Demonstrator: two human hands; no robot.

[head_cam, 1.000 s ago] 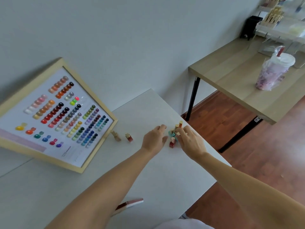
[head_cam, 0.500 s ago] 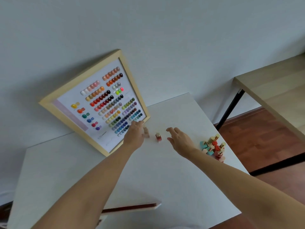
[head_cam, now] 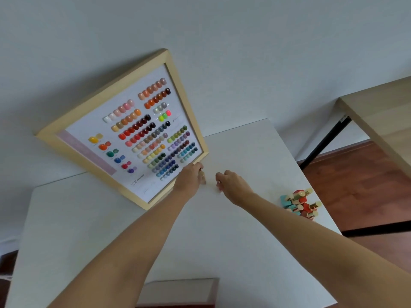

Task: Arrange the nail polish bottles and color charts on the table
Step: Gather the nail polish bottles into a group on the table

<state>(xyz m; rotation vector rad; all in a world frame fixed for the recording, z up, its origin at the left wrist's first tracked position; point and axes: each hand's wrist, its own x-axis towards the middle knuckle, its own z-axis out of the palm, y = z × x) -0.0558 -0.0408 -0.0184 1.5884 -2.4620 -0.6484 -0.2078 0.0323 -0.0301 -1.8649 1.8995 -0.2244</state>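
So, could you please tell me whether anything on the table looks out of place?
The nail polish bottles sit in a jumbled cluster near the white table's right edge, several tipped over. The framed color chart leans against the wall.

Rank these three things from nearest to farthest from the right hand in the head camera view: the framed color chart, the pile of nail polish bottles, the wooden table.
From the right hand:
1. Framed color chart, to its left, leaning on the wall.
2. Pile of nail polish bottles, to its right, near the table edge.
3. Wooden table, far right, across the floor gap.
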